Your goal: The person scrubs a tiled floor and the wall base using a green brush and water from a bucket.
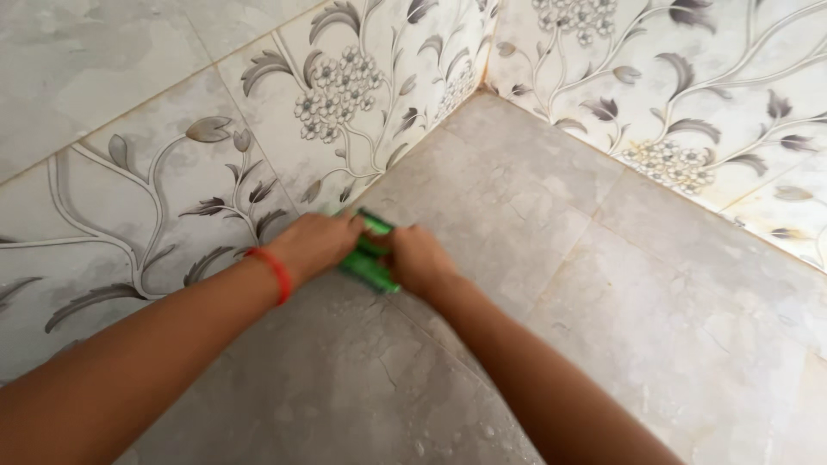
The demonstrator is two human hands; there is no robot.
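A green scrub brush [370, 258] lies on the grey tiled floor [551, 258], close against the foot of the left wall. My left hand [314, 245] grips its left side; a red band circles that wrist. My right hand [418, 258] is closed over the brush's right side. Both hands press it down where floor meets wall. Most of the brush is hidden under my fingers.
Floral-patterned wall tiles [336, 95] rise on the left and along the right wall [689, 112], meeting in a corner at the top. Water droplets [448, 430] speckle the floor tiles near me. Grout lines cross the floor.
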